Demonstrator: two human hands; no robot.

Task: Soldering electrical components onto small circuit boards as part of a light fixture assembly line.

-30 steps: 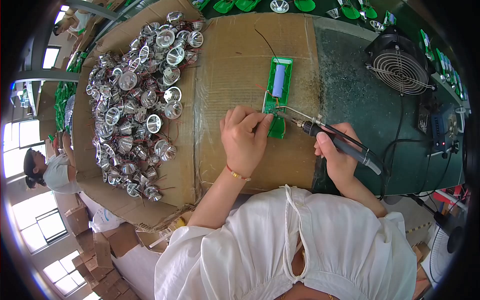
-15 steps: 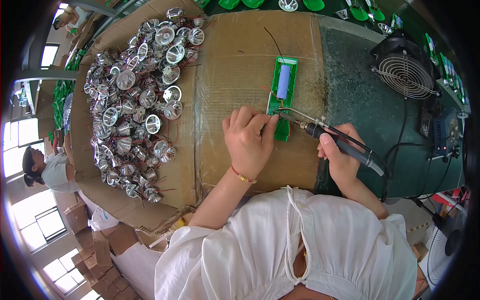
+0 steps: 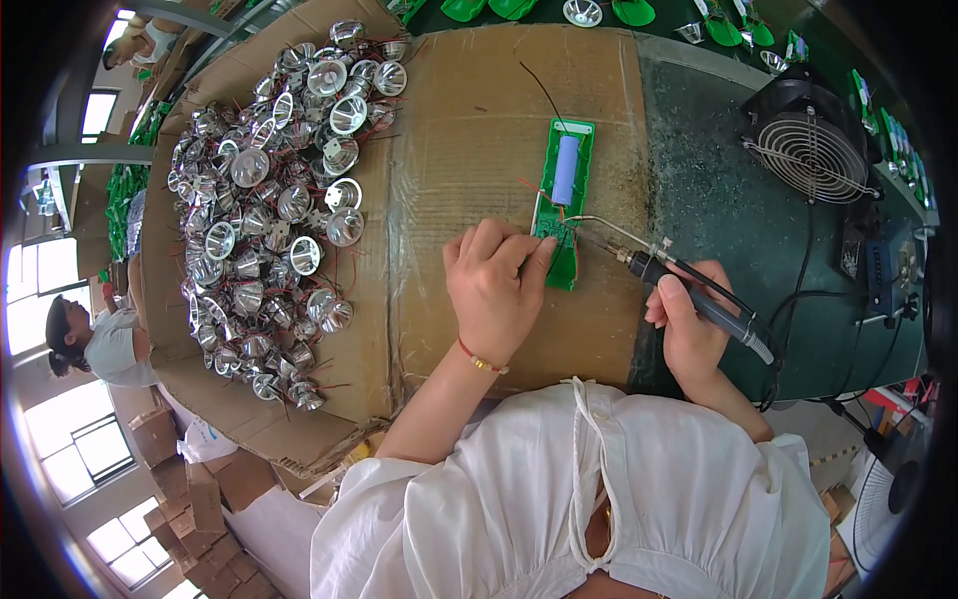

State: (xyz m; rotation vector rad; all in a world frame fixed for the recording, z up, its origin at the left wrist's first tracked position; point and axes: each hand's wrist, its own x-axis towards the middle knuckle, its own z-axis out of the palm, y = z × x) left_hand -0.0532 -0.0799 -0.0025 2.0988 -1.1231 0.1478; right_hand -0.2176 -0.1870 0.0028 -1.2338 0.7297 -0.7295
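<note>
A green plastic housing (image 3: pixel 568 262) lies on the cardboard, with a lilac cylindrical battery cell (image 3: pixel 566 170) in its upper part. Below the cell sits a small green circuit board (image 3: pixel 549 222), joined by thin red wires; a black wire (image 3: pixel 540 86) sticks out past the far end. At the board's left edge, my left hand (image 3: pixel 496 285) has thumb and index finger pinched together; whatever they hold is too small to make out. My right hand (image 3: pixel 693 321) grips a soldering iron (image 3: pixel 699 302) with a thin curved metal feed tube (image 3: pixel 605 224). Its tip points left, close to the board.
To the left, a large cardboard box (image 3: pixel 364 384) holds a heap of silver reflector cups (image 3: pixel 249 168) with red wires. A black fan with a wire grille (image 3: pixel 810 150) and a blue control box (image 3: pixel 882 275) stand at the right. Cables (image 3: pixel 803 293) trail there. Other people work at far left.
My right hand and the soldering iron have shifted slightly right, drawing the tip back from my left fingertips. My left hand keeps its pinch at the board.
</note>
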